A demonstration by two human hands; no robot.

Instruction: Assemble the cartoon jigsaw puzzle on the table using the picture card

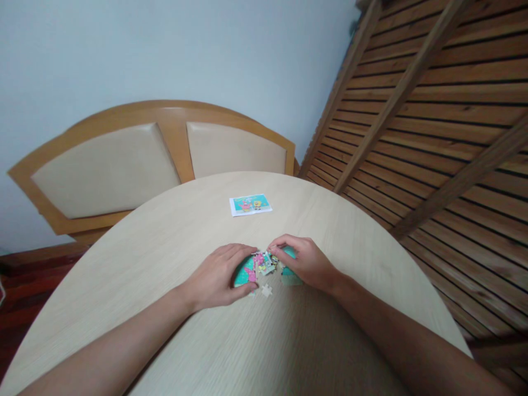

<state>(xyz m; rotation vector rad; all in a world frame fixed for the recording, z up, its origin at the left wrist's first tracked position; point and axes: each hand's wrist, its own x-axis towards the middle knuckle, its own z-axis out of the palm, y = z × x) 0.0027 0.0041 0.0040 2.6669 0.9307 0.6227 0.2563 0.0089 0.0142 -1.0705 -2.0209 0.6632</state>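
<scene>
Loose jigsaw puzzle pieces [266, 263] lie in a small heap between my hands. My left hand [220, 275] is curved around a joined teal and pink puzzle section [244, 273], thumb and fingers apart, resting at its edges. The thumb and forefinger of my right hand [303, 261] are pinched together over the heap's far side, on a small puzzle piece mostly hidden by the fingertips. Under that hand lies another teal puzzle section [291, 275], partly covered. A single pale puzzle piece [267, 290] lies nearer to me, by my left thumb.
A picture card [251, 204] with a pink and a yellow cartoon figure on teal lies farther back on the round wooden table [330, 220]. Behind the table stands a padded bench back [173, 148] against the wall. Wooden slats [433, 121] rise at the right.
</scene>
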